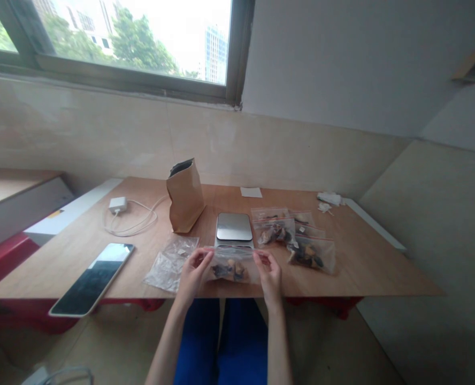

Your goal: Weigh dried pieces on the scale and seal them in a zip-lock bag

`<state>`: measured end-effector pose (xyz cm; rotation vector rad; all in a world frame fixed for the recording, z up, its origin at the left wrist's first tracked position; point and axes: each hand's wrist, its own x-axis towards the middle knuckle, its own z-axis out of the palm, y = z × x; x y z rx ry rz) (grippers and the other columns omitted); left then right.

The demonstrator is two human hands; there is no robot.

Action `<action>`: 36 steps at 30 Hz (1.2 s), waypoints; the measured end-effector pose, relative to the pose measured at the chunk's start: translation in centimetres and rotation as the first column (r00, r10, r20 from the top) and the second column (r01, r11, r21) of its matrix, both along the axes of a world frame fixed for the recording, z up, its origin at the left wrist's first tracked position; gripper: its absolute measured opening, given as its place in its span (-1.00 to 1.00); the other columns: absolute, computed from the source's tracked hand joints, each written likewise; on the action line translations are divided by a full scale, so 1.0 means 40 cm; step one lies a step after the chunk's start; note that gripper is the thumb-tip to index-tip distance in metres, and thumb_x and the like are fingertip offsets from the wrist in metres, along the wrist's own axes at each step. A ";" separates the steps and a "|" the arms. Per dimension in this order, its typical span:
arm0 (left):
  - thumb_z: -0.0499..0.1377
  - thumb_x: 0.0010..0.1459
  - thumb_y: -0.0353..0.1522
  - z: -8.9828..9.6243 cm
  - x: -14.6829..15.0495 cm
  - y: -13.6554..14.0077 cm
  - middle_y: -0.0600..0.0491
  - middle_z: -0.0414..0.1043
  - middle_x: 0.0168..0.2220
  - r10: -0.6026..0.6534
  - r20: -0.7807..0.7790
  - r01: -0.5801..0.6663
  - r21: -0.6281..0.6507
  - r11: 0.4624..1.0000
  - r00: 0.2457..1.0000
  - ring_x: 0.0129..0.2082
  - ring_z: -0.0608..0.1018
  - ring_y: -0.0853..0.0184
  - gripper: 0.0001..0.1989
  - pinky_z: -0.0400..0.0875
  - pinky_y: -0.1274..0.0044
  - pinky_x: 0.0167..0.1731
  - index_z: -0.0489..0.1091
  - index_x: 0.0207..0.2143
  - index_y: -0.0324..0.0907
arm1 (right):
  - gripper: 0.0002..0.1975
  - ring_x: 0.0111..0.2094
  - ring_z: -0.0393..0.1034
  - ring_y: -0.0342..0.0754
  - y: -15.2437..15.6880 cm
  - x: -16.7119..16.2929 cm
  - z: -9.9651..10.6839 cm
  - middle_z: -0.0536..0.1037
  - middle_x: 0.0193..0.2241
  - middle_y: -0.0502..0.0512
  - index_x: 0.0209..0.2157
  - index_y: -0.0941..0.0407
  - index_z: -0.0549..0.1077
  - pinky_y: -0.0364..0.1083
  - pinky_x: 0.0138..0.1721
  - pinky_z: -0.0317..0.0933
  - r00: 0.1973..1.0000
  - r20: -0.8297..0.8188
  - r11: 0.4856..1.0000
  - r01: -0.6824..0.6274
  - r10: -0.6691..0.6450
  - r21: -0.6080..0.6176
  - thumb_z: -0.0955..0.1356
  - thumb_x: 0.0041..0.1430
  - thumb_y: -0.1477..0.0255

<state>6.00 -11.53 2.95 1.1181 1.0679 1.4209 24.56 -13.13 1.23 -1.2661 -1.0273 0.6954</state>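
Observation:
Between my hands is a clear zip bag point(231, 270) with dark and tan dried pieces in its lower part. My left hand point(195, 270) pinches its top left corner, and my right hand point(268, 270) pinches the top right corner. The red-lined zip edge runs between them. Just behind the bag sits a small digital scale point(234, 227) with a silver plate. Several filled zip bags point(312, 254) lie to the right of the scale. Close to my left hand are crumpled clear plastic bags point(169, 262). A brown paper bag point(185, 198) stands with its top open.
A large phone point(93, 280) lies at the left, over the table's front edge. Behind it are a white charger point(117, 204) and its looped cable. A white paper point(251, 192) lies at the back, and crumpled tissue point(329, 199) at the back right. A wall and window point(141, 43) rise behind the table.

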 end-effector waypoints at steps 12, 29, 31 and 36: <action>0.26 -0.07 -0.24 0.001 -0.011 0.001 0.03 0.52 -0.39 0.049 0.025 -0.049 0.017 0.999 0.998 -0.29 0.51 0.28 -0.80 0.35 0.49 -0.20 0.49 -0.42 -0.19 | -0.74 -0.36 0.37 -0.07 -0.003 0.002 0.007 0.51 -0.43 0.07 -0.41 0.17 0.46 -0.10 -0.25 0.24 0.999 -0.043 0.999 0.018 -0.016 0.028 0.39 -0.02 0.24; 0.25 -0.06 -0.22 -0.004 0.000 0.002 0.03 0.49 -0.31 -0.073 0.023 0.073 -0.010 0.997 0.997 -0.29 0.50 0.30 -0.70 0.36 0.51 -0.25 0.44 -0.28 -0.19 | -0.71 -0.22 0.44 0.00 -0.002 -0.023 0.004 0.57 -0.31 0.11 -0.31 0.15 0.49 -0.03 -0.13 0.28 0.962 -0.243 0.992 -0.128 0.121 -0.014 0.38 -0.01 0.23; 0.25 -0.07 -0.21 -0.001 0.003 0.002 0.03 0.49 -0.34 -0.046 -0.006 0.046 -0.008 0.999 0.999 -0.31 0.50 0.30 -0.71 0.36 0.51 -0.27 0.45 -0.31 -0.20 | -0.72 -0.23 0.44 -0.01 -0.002 -0.024 0.002 0.57 -0.30 0.10 -0.30 0.14 0.49 -0.04 -0.13 0.28 0.960 -0.254 0.992 -0.123 0.116 -0.015 0.38 -0.01 0.24; 0.22 -0.02 -0.20 -0.017 0.006 0.006 0.01 0.50 -0.38 -0.035 -0.055 0.035 -0.006 0.999 0.998 -0.32 0.50 0.28 -0.73 0.35 0.49 -0.25 0.46 -0.36 -0.22 | -0.80 -0.24 0.41 -0.06 -0.001 -0.024 -0.003 0.54 -0.35 0.03 -0.34 0.12 0.47 -0.09 -0.12 0.24 0.963 -0.242 0.992 -0.122 0.121 0.012 0.38 0.02 0.29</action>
